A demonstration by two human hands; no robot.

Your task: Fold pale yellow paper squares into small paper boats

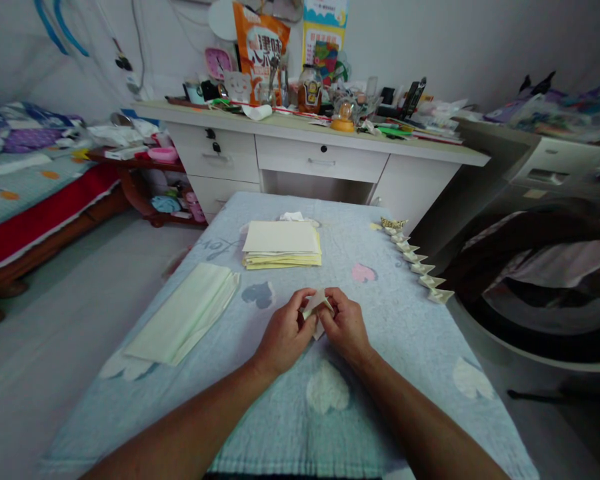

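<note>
Between my hands is a small folded piece of pale paper (316,301), held just above the blue cloth. My left hand (287,333) pinches its left side with thumb and fingers. On the other side my right hand (347,325) grips it, thumb toward the middle. Part of the paper is hidden behind the fingers. Beyond my hands lies a stack of cream and yellow paper sheets (281,238). A pile of long pale-green folded paper (183,313) rests at the left. Along the right edge runs a row of several small folded paper boats (423,269), the farthest one patterned.
The table (220,427) wears a blue cloth printed with hearts. Behind it stands a white desk (285,157) crowded with a jar (310,90), an orange bag (260,50) and a pink clock (219,63). A washing machine (545,167) is at the right, a bed (35,193) at the left.
</note>
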